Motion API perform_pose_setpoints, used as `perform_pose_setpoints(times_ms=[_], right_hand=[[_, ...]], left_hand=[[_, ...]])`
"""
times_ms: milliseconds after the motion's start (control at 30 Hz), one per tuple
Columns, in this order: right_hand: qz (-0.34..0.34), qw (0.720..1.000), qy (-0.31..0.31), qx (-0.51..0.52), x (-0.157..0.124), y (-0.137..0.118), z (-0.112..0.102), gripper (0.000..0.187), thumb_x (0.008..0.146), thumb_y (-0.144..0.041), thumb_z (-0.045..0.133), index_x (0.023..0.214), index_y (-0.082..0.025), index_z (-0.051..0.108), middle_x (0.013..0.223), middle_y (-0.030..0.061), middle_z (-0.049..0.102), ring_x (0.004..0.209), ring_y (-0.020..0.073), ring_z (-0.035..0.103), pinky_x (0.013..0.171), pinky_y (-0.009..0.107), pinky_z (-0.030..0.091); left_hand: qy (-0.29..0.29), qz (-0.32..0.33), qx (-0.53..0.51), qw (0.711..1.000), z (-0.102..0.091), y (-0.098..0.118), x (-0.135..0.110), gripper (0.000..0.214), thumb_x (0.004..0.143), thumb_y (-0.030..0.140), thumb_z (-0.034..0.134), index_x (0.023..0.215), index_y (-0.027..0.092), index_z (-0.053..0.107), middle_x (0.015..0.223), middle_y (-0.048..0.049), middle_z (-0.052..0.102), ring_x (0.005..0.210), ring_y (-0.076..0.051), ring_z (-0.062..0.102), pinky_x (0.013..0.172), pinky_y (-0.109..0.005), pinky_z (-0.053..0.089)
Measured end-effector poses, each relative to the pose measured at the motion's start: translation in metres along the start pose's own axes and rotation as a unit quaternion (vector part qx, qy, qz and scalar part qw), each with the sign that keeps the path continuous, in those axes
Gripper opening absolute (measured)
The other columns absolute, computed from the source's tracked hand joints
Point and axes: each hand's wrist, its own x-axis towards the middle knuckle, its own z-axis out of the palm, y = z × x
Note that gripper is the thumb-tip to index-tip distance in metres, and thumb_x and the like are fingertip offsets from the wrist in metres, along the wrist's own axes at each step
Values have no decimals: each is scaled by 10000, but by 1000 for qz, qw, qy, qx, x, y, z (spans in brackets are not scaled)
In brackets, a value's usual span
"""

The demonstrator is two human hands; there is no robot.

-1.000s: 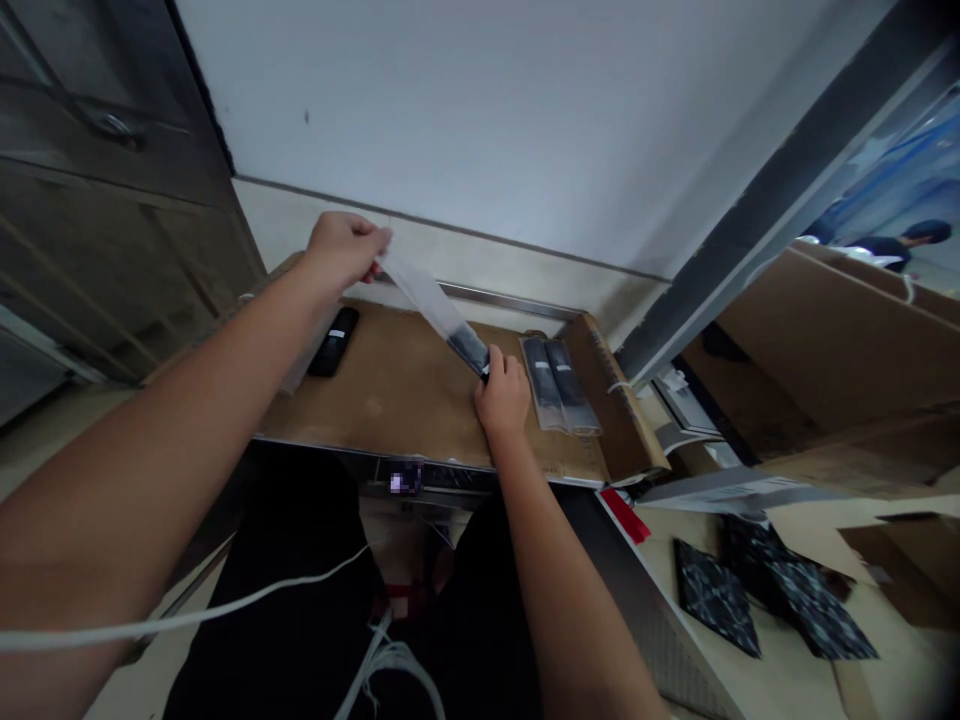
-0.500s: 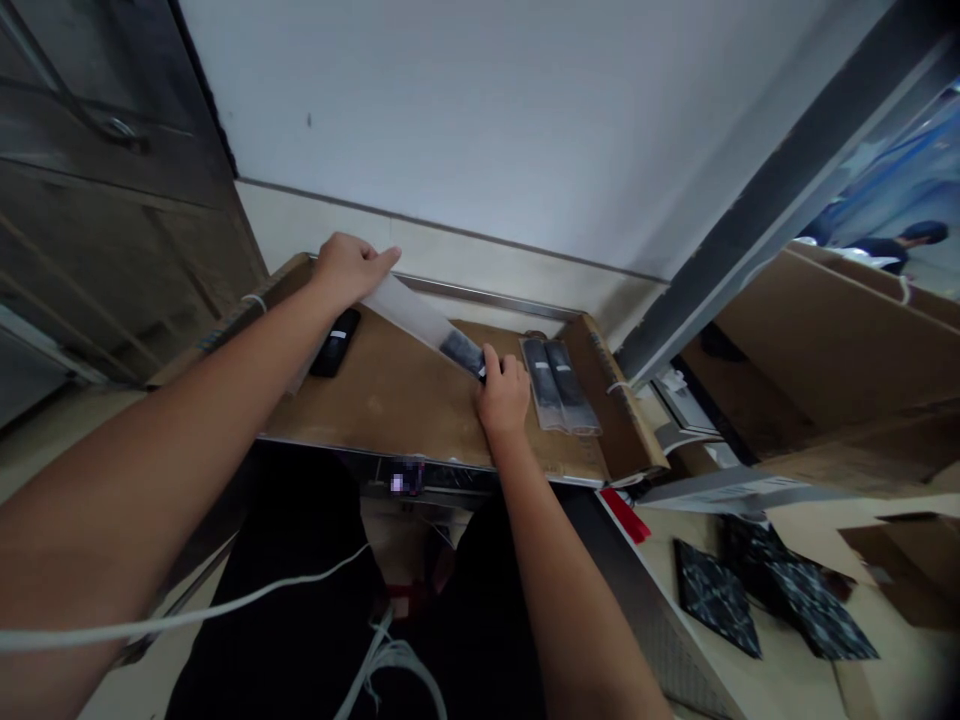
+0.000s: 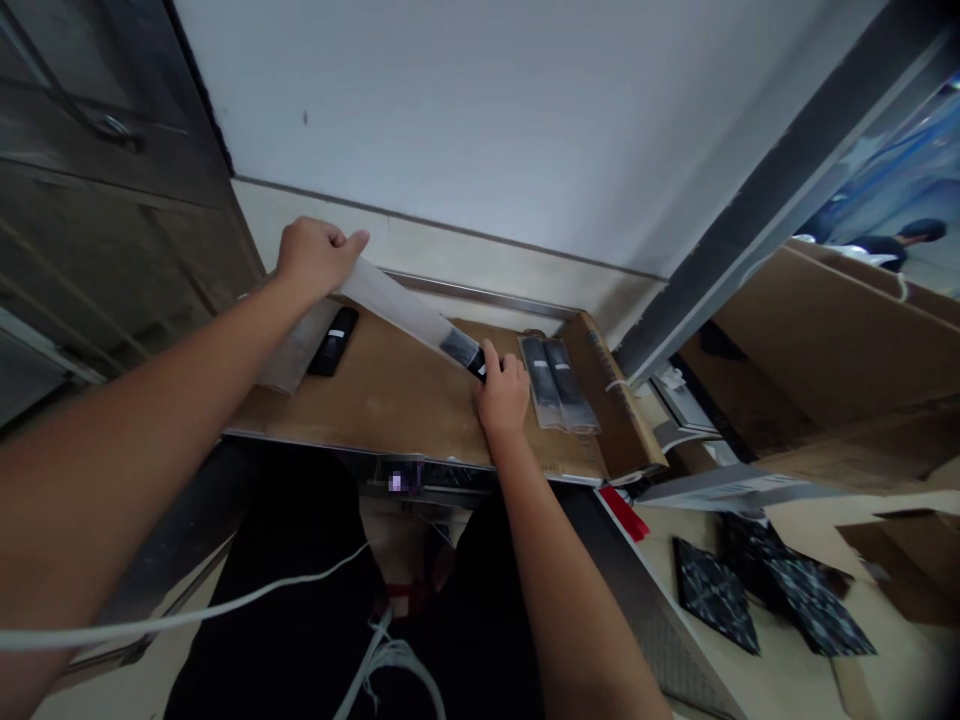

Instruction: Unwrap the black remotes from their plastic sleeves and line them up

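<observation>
My left hand [image 3: 321, 258], fingers closed in a pinch, grips the far end of a long, clear plastic sleeve [image 3: 401, 308]. The sleeve runs taut and slanting down to my right hand [image 3: 504, 392], whose fingers are closed on a black oblong item [image 3: 478, 366] with a white label. Part of that item sits inside the sleeve, and its labelled end sticks out at my fingers. A similar bare black item [image 3: 334, 342] lies at the left on the cardboard tray [image 3: 390, 400]. Right of my right hand, two sleeved black items [image 3: 559, 380] lie side by side.
Flat clear sleeves [image 3: 289, 358] lie at the tray's left end, partly behind my left forearm. A white wall [image 3: 450, 120] stands behind the tray. Large cardboard boxes [image 3: 840, 370] are on the right, dark patterned packs [image 3: 716, 595] below them. A white cord [image 3: 285, 585] crosses my lap.
My left hand has moved left and slightly up with the sleeve's end. More of the black item's labelled end shows outside the sleeve. My right hand has stayed in place.
</observation>
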Motion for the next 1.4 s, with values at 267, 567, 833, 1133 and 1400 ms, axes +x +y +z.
perform_pose_setpoints(times_ms=[267, 567, 833, 1133, 1400], right_hand=[[53, 998, -18, 17, 2, 2, 10, 428, 864, -276, 637, 1269, -159, 562, 1059, 132, 601, 979, 265, 530, 798, 338, 385], [22, 980, -27, 197, 3, -15, -6, 482, 887, -499, 583, 1211, -144, 612, 1210, 169, 631, 1172, 316, 522, 997, 455, 387], [-18, 665, -298, 685, 23, -103, -71, 440, 824, -611, 651, 1038, -229, 701, 956, 34, 718, 928, 199, 652, 795, 322, 524], [142, 522, -420, 729, -54, -133, -47, 497, 733, -656, 725, 846, -173, 699, 773, 33, 734, 606, 157, 682, 522, 255, 524], [147, 491, -441, 737, -67, -120, -56, 494, 818, -649, 650, 854, -157, 649, 925, 110, 767, 686, 174, 722, 573, 263, 562]], left_hand=[[-13, 76, -5, 997, -52, 1, 10, 498, 912, 564, 570, 595, 182, 524, 472, 40, 367, 605, -109, 288, 598, -309, 198], [-204, 180, 6, 962, -89, 40, -8, 443, 865, 519, 666, 631, 144, 643, 496, 30, 445, 604, -85, 313, 631, -282, 218], [-221, 151, -164, 949, -65, 54, -7, 335, 793, 427, 705, 594, 168, 626, 524, 18, 395, 549, -115, 446, 602, -282, 295], [-249, 205, -29, 946, -61, 12, 9, 399, 787, 487, 665, 613, 135, 593, 534, 40, 358, 575, -92, 371, 633, -257, 299], [-240, 221, 66, 943, -48, -12, 12, 442, 864, 485, 560, 649, 104, 619, 563, 32, 509, 613, -80, 442, 617, -208, 281]])
